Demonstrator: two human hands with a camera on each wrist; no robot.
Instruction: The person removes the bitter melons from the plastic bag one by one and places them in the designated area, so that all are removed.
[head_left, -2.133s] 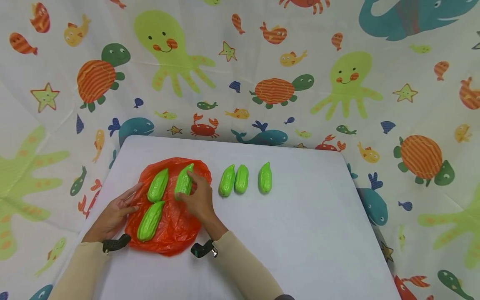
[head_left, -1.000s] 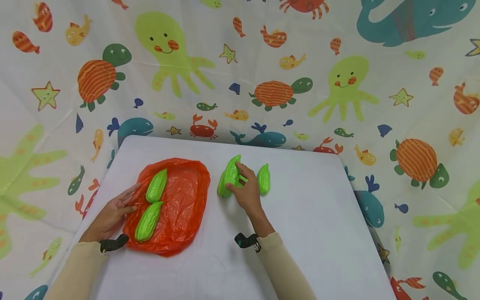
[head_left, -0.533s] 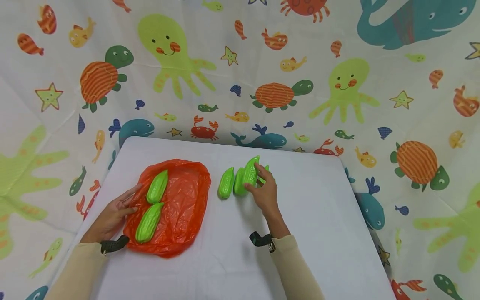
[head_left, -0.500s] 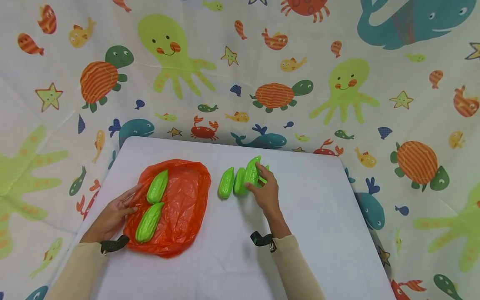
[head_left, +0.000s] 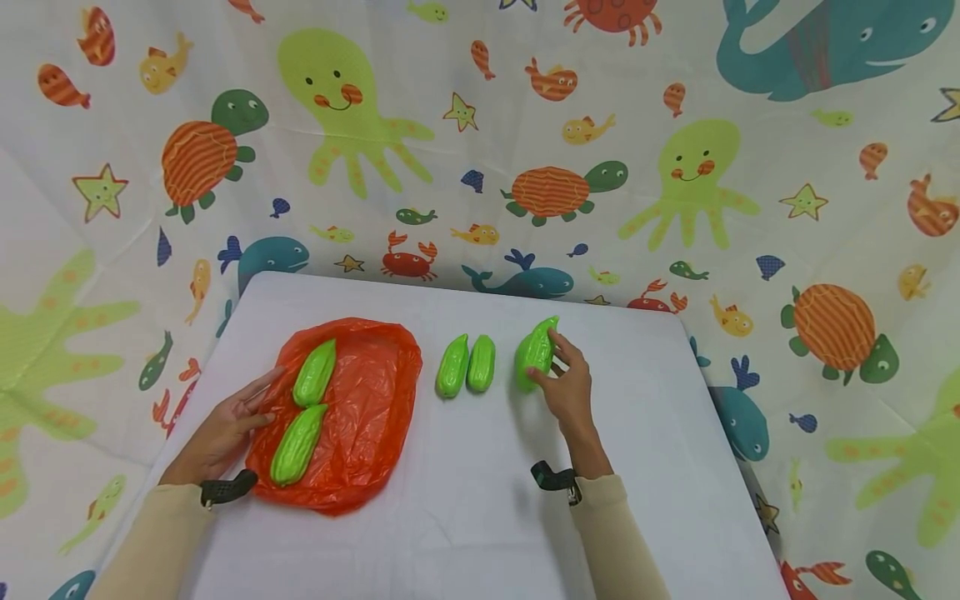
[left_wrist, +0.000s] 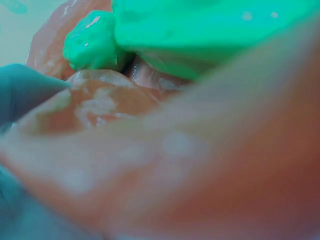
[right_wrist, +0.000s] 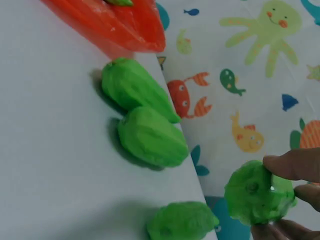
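My right hand [head_left: 572, 387] holds a green ridged gourd [head_left: 542, 342] between thumb and fingertips, raised above the table. In the head view this gourd overlaps another gourd [right_wrist: 182, 221] lying under it, seen apart from it in the right wrist view. My left hand [head_left: 223, 433] grips the left rim of a red plastic bag [head_left: 367, 433], spread with its mouth up. Inside the bag lie two more gourds, one farther back [head_left: 315, 373] and one nearer [head_left: 298, 446]. The left wrist view is mostly filled by blurred bag film and a gourd [left_wrist: 170, 30].
Two gourds, a left one [head_left: 452, 367] and a right one [head_left: 482, 364], lie side by side between the bag and my right hand. All stand on a white table [head_left: 450, 517]. A sea-animal patterned curtain [head_left: 480, 142] hangs behind the table's back edge.
My right hand has lifted the gourd out of the bag and carried it rightward, past the two side-by-side gourds, to over the rightmost one. The left hand has stayed at the bag.
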